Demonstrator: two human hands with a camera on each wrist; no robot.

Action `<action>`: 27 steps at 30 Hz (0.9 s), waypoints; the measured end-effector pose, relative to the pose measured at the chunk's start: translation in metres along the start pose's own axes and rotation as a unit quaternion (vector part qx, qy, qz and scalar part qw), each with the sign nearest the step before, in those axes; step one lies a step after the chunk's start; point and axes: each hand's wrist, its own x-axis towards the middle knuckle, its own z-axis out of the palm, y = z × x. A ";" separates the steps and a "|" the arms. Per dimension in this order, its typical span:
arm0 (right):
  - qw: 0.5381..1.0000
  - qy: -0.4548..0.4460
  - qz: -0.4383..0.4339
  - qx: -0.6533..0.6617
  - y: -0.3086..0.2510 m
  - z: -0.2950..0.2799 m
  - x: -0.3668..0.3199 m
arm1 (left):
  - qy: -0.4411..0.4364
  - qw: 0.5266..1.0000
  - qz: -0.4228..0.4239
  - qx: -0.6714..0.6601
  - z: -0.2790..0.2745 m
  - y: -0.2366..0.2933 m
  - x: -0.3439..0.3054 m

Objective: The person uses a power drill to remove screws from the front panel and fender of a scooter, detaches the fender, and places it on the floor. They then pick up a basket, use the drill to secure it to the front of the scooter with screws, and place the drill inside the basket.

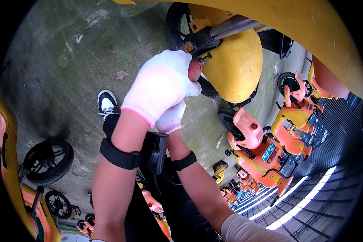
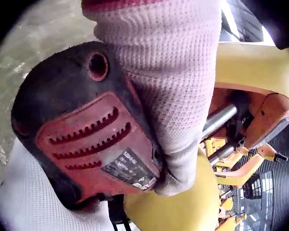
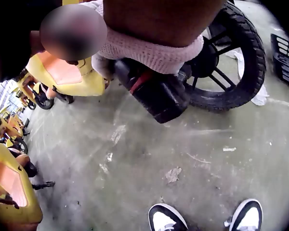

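Both hands wear white knit gloves and grip one red and black power tool [image 2: 94, 139]. In the head view my left hand [image 1: 161, 82] wraps the tool's body, and its red front [image 1: 194, 70] points at a bolt area beside the yellow fender [image 1: 238, 64]. My right hand [image 1: 172, 117] is lower, mostly hidden behind the left. The left wrist view has the left hand [image 2: 171, 91] along the tool's side and the right glove [image 2: 53, 192] at lower left. A black battery [image 3: 159, 96] protrudes below the right hand [image 3: 139, 50] in the right wrist view; its fingers are mostly hidden.
Close to the hands are a metal fork tube [image 1: 238, 26] and a black wheel [image 1: 177, 28]. Orange and yellow scooters [image 1: 262, 141] stand to the right, with another wheel [image 1: 48, 161] at the left. A shoe [image 1: 107, 104] rests on the stained floor [image 1: 88, 52].
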 end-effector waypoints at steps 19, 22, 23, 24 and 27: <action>0.990 -0.108 -0.052 -0.076 0.035 -0.017 0.013 | 0.005 1.000 -0.016 0.001 0.003 -0.003 -0.004; 0.992 -0.055 -0.049 -0.104 0.028 -0.009 0.014 | 0.012 0.999 -0.018 -0.031 0.001 -0.005 -0.006; 0.981 -0.052 -0.054 -0.181 0.024 -0.009 0.012 | 0.017 0.999 -0.015 -0.041 0.001 -0.006 -0.006; 0.964 -0.048 -0.059 -0.256 0.020 -0.008 0.012 | 0.016 0.999 -0.014 -0.040 -0.001 -0.006 -0.007; 0.953 0.022 -0.113 -0.281 0.018 0.002 0.011 | 0.017 0.997 -0.006 -0.069 -0.002 -0.007 -0.009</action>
